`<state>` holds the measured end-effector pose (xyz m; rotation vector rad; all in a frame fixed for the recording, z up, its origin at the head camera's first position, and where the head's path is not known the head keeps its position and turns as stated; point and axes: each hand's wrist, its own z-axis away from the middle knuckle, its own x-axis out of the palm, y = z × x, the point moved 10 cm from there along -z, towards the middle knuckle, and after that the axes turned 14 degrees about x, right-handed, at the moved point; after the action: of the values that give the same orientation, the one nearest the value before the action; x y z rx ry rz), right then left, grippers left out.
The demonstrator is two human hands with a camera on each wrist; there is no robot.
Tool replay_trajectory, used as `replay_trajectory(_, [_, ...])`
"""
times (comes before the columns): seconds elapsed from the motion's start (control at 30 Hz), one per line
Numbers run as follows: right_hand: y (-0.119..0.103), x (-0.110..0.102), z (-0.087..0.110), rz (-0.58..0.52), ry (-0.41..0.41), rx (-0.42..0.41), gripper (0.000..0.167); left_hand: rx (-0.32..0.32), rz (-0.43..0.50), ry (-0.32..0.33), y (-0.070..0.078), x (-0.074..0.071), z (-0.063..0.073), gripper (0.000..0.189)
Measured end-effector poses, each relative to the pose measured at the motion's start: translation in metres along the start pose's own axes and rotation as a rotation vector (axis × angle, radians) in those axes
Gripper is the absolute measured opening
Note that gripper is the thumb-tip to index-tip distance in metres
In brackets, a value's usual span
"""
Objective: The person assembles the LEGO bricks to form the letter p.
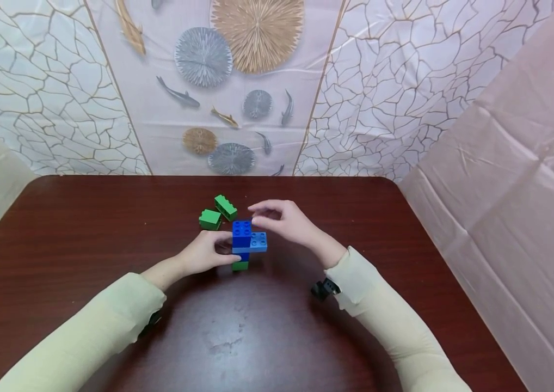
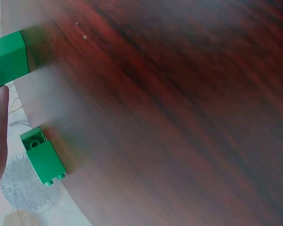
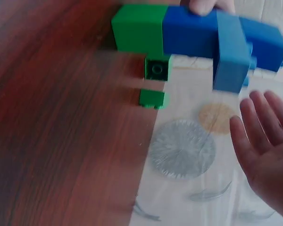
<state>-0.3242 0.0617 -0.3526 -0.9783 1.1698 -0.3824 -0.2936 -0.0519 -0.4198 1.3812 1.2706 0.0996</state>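
Note:
A small tower of toy building bricks stands on the table, with a green brick [image 1: 240, 266] at its base. Above that comes a dark blue brick [image 3: 189, 32], then a light blue brick [image 1: 259, 243] jutting out to the right. Another dark blue brick [image 1: 241, 240] tops it, studs up. My left hand [image 1: 204, 252] pinches the tower from the left, thumb on the near side at the lower dark blue brick. Just right of the top brick is my right hand [image 1: 288, 222], fingers loosely bent in the head view. The right wrist view shows its fingers apart from the bricks.
Two loose green bricks lie behind the tower: one green brick [image 1: 210, 219] near the left hand, another green brick [image 1: 226, 207] a little farther back. They rest on a dark brown table [image 1: 86, 234]. A patterned cloth [image 1: 301, 136] hangs along the table's far edge.

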Motion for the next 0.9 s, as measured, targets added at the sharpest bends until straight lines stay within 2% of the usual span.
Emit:
replay_trajectory(0.13, [0.013, -0.004, -0.020, -0.023, 0.085, 0.066, 0.029, -0.023, -0.007, 0.007, -0.002, -0.005, 0.007, 0.042])
replay_trajectory(0.27, [0.025, 0.006, -0.042, 0.020, 0.110, 0.090, 0.032, -0.044, -0.013, 0.007, -0.003, -0.009, 0.013, 0.041])
replay_trajectory(0.47, [0.032, 0.030, -0.067, 0.088, 0.102, 0.124, 0.039, -0.041, -0.001, 0.008, -0.006, -0.017, 0.023, 0.043])
replay_trajectory(0.7, [0.025, 0.058, -0.079, 0.157, 0.064, 0.129, 0.044, -0.080, 0.010, 0.014, -0.018, -0.030, 0.038, 0.042])
replay_trajectory(0.9, [0.030, 0.077, -0.087, 0.236, 0.045, 0.180, 0.045, -0.100, 0.014, 0.017, -0.020, -0.037, 0.045, 0.043])
